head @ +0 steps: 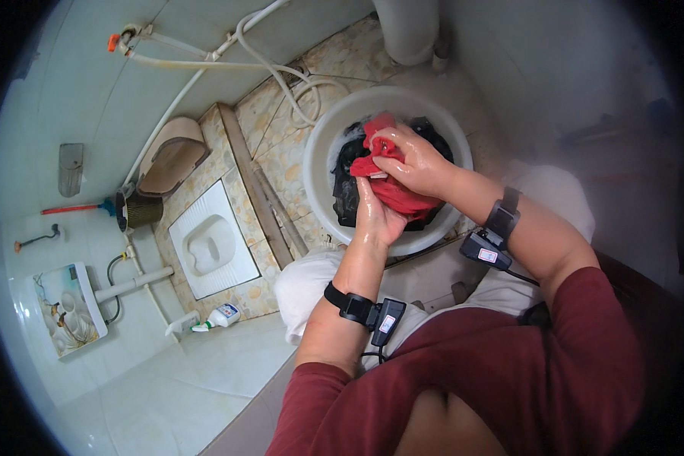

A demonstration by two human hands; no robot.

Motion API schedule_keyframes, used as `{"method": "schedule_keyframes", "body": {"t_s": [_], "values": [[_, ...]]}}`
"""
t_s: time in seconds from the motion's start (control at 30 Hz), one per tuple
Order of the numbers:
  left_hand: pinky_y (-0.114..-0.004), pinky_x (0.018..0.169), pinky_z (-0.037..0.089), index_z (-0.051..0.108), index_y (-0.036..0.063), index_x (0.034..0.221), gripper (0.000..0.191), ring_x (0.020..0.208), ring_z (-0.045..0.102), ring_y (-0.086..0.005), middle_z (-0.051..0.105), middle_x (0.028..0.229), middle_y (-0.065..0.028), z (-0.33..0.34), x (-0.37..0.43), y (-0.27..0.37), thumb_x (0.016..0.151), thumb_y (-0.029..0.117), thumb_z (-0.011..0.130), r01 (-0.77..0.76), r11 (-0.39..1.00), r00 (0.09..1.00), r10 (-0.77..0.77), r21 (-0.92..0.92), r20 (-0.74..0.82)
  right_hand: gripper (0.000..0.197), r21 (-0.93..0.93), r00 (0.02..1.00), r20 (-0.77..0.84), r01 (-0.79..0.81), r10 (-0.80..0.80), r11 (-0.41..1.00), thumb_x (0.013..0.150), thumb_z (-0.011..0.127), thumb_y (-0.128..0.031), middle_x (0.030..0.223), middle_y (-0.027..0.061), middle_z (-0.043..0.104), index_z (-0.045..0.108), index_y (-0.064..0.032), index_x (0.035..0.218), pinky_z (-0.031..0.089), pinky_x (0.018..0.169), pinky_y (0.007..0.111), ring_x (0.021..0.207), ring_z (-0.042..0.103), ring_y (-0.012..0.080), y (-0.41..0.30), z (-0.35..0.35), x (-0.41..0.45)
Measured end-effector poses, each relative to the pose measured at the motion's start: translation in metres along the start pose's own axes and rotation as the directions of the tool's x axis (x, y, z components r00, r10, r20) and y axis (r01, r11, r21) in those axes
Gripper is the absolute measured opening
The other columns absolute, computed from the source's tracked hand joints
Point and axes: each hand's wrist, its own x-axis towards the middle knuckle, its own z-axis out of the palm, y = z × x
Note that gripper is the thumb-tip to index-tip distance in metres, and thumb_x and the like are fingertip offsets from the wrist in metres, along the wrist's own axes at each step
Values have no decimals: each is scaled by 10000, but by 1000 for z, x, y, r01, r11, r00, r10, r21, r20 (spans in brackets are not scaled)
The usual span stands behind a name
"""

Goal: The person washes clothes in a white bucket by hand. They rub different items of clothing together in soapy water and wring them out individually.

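Observation:
A wet red cloth garment is bunched between my two hands over a white plastic basin. My left hand cups it from below, its fingers partly hidden beneath the fabric. From above, my right hand pinches a fold, with a small pale label showing beside the fingers. Both hands are wet and shiny. Dark garments lie in the basin under the red one, with white suds along their edge.
A pale hose coils on the tiled floor by the basin, leading to a wall tap. Left of a raised ledge are a squat toilet, a waste bin and a spray bottle. A thick white pipe stands behind the basin.

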Motion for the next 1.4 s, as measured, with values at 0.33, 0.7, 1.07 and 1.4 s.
{"method": "schedule_keyframes", "body": {"t_s": [0.33, 0.7, 1.07, 1.4], "values": [[-333, 847, 392, 398, 97, 1127, 372, 1003, 467, -211, 454, 1109, -84, -6, 7, -11, 868, 360, 350, -319, 942, 934, 331, 104, -132, 398, -396, 978, -8, 189, -209, 899, 665, 604, -326, 847, 190, 480, 509, -55, 941, 408, 698, 382, 780, 477, 345, -6, 14, -22], [-293, 794, 388, 454, -20, 1067, 344, 916, 506, -214, 526, 998, -123, -7, 11, -9, 835, 222, 377, -423, 279, 671, 736, 862, 91, 306, 109, 942, -64, -322, 330, 940, 798, 463, -272, 860, 213, 547, 485, 10, 916, 409, 717, 363, 819, 514, 364, 11, 15, -11], [-365, 815, 377, 475, -7, 1028, 306, 892, 510, -346, 539, 932, -202, -24, 15, 1, 744, 106, 479, -257, 38, 658, 739, 966, 146, 263, -281, 996, 17, -77, 85, 957, 768, 511, -275, 1146, 218, 399, 585, -44, 872, 308, 893, 353, 1033, 409, 340, 7, -4, 1], [-329, 644, 415, 506, 17, 950, 211, 722, 543, -319, 561, 768, -186, 8, -11, 6, 767, 117, 471, -586, 269, 636, 738, 764, 227, 362, -245, 991, 19, -127, 136, 961, 760, 550, -327, 771, 197, 557, 493, 1, 901, 422, 633, 356, 717, 538, 347, -28, -11, 11]]}}
